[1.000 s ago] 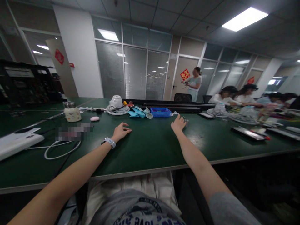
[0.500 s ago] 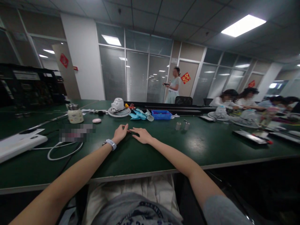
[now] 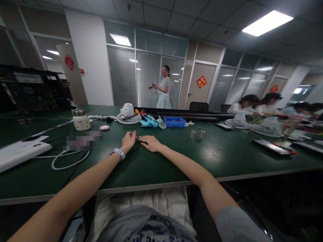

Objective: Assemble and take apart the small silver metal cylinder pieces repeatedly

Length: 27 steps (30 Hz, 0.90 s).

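Note:
Over the green table (image 3: 176,168) my hands meet almost fingertip to fingertip. My left hand (image 3: 129,142), with a pale watch (image 3: 118,153) at its wrist, has its fingers curled in a pinch. My right hand (image 3: 152,144) reaches in from the right, fingers bent down and drawn together toward the left one. Something small and dark seems to be between the fingertips; it is too small to name. To the right stand two small metal cylinders (image 3: 192,134), one with a thin shaft.
Behind my hands lie a white fan body (image 3: 127,111), blue fan blades (image 3: 149,121) and a blue tray (image 3: 175,122). A cream flask (image 3: 82,121), a pink oval thing (image 3: 104,127) and a white cable (image 3: 60,167) are at left. Phone-like slabs (image 3: 272,147) lie right; several people sit beyond.
My left fingers have curled in more, and my right fingers have closed together from a wider spread. In the background a standing person has moved left.

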Motion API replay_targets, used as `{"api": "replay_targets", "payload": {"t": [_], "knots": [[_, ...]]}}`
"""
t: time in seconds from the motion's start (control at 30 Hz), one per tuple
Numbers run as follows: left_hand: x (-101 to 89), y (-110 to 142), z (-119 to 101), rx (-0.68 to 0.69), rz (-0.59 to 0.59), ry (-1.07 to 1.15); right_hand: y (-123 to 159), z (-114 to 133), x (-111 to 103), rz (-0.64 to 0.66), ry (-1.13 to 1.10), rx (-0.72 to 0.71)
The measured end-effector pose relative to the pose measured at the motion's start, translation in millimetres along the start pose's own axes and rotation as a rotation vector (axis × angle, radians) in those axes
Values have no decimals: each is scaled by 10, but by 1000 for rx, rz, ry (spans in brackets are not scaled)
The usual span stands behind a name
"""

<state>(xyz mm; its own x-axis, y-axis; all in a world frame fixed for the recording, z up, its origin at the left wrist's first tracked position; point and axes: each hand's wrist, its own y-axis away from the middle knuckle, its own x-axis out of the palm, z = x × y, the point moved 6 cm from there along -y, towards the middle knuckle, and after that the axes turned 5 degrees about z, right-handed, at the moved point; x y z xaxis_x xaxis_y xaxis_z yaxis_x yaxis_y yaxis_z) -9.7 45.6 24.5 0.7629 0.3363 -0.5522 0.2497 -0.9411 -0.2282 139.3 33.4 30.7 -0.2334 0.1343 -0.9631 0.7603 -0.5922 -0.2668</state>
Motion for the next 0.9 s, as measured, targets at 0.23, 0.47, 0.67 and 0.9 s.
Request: {"api": "replay_targets", "payload": {"t": [0.23, 0.47, 0.67, 0.9], "knots": [[41, -53, 37, 22, 18, -20, 59, 31, -33, -48, 3, 78], [36, -30, 17, -7, 48, -14, 548, -639, -566, -208, 84, 386], [29, 6, -15, -13, 57, -23, 1724, -1810, -1127, -548, 179, 1057], [27, 11, -28, 5, 68, -26, 2002, -2102, -972, -553, 108, 1158]]}}
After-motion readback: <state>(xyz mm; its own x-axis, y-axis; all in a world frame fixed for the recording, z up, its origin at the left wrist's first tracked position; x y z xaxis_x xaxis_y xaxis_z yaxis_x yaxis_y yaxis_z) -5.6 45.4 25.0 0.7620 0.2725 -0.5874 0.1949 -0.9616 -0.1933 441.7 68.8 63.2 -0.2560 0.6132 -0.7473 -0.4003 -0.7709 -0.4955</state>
